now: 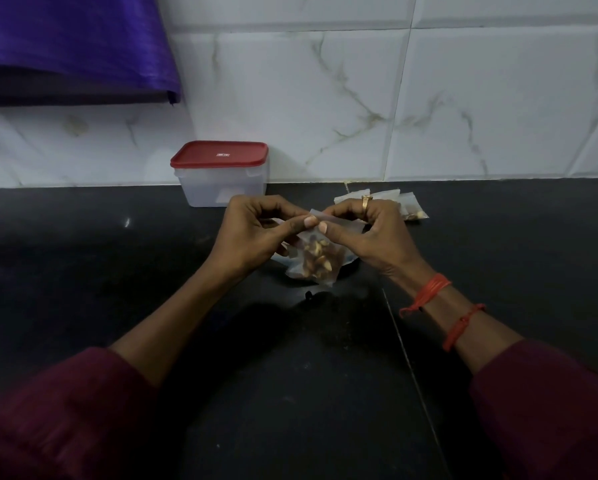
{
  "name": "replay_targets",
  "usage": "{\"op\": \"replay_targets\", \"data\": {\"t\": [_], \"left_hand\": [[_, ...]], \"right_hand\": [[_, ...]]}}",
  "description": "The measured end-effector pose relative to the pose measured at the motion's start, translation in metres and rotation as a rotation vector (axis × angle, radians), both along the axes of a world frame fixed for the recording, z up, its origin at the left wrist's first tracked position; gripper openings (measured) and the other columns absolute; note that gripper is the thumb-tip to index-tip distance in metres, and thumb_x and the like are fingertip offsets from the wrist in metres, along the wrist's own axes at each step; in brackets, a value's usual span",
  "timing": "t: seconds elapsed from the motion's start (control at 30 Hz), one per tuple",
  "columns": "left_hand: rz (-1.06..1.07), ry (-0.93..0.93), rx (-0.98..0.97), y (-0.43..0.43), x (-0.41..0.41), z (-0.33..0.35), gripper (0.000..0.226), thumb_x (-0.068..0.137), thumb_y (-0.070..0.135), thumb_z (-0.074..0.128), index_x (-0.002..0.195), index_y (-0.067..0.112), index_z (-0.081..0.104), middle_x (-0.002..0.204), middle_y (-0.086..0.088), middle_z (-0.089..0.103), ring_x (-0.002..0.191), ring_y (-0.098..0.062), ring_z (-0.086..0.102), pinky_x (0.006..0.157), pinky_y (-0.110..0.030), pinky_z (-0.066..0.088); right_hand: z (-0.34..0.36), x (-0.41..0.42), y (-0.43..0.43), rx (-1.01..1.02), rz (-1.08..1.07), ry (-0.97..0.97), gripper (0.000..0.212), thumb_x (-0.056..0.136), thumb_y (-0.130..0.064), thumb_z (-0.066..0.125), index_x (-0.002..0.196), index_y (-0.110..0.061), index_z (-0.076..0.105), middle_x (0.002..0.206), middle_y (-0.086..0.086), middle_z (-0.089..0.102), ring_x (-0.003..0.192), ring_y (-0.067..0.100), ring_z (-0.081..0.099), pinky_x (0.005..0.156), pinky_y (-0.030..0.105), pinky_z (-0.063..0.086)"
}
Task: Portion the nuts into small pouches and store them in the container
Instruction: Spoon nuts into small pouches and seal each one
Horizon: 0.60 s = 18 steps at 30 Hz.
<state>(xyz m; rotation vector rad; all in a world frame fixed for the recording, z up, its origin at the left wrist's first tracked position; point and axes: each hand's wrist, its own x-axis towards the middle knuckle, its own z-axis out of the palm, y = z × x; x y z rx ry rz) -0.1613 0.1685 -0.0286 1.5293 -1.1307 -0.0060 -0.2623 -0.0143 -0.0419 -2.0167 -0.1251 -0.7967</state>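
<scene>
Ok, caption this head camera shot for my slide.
Left hand and right hand pinch the top of a nut pouch; red-lidded container closed behind.

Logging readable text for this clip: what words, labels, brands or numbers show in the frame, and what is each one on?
Small white mark on the red lid of the container: probably a brand logo, too small and blurred to read.
Pouch of nuts pinched by the left hand and right hand: no print visible.
Other pouches, wall tiles, purple sheet: no text.
</scene>
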Motion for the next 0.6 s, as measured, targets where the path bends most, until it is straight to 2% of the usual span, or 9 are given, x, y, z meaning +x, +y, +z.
{"op": "replay_targets", "data": {"t": [0.07, 0.17, 0.3, 0.47, 0.6], "left_hand": [[0.000, 0.000, 0.017, 0.000, -0.001, 0.000, 0.023, 0.083, 0.023, 0.074, 0.092, 0.002, 0.073, 0.086, -0.007, 0.076, 0.069, -0.023, 0.074, 0.057, -0.039, 0.061], [-0.007, -0.017, 0.038, 0.000, -0.002, 0.004, 0.026, 0.082, 0.026, 0.073, 0.091, 0.002, 0.072, 0.084, -0.007, 0.075, 0.070, -0.023, 0.073, 0.058, -0.034, 0.061], [0.002, 0.037, -0.005, 0.002, -0.002, 0.010, 0.021, 0.084, 0.021, 0.070, 0.091, 0.002, 0.069, 0.086, -0.012, 0.073, 0.072, -0.024, 0.072, 0.057, -0.028, 0.059], [0.053, 0.106, -0.021, 0.008, 0.008, 0.009, 0.011, 0.086, 0.017, 0.069, 0.092, 0.008, 0.069, 0.089, -0.004, 0.073, 0.076, -0.019, 0.071, 0.058, -0.024, 0.058], [0.049, 0.203, -0.068, 0.010, 0.013, 0.002, 0.015, 0.083, 0.024, 0.068, 0.092, 0.012, 0.070, 0.088, -0.001, 0.074, 0.078, -0.018, 0.071, 0.061, -0.026, 0.059]], "right_hand": [[-0.001, -0.001, 0.000, 0.000, -0.003, -0.006, 0.015, 0.082, -0.016, 0.081, 0.096, -0.012, 0.078, 0.091, -0.003, 0.077, 0.089, 0.007, 0.071, 0.081, 0.019, 0.053], [-0.001, 0.000, 0.001, -0.007, 0.005, -0.004, 0.013, 0.083, -0.018, 0.081, 0.094, -0.011, 0.078, 0.088, -0.003, 0.077, 0.084, 0.007, 0.071, 0.077, 0.017, 0.053], [0.001, 0.003, -0.003, 0.010, -0.030, -0.003, 0.011, 0.083, -0.021, 0.081, 0.093, -0.016, 0.078, 0.089, -0.003, 0.076, 0.087, 0.012, 0.072, 0.079, 0.030, 0.056], [-0.002, 0.001, -0.015, 0.048, -0.040, -0.003, 0.013, 0.082, -0.013, 0.082, 0.084, -0.024, 0.074, 0.080, -0.006, 0.074, 0.070, 0.000, 0.068, 0.065, 0.013, 0.051], [-0.003, 0.001, -0.024, 0.063, -0.076, 0.000, 0.007, 0.081, -0.019, 0.083, 0.081, -0.020, 0.076, 0.079, -0.004, 0.076, 0.071, 0.006, 0.070, 0.070, 0.019, 0.054]]}}
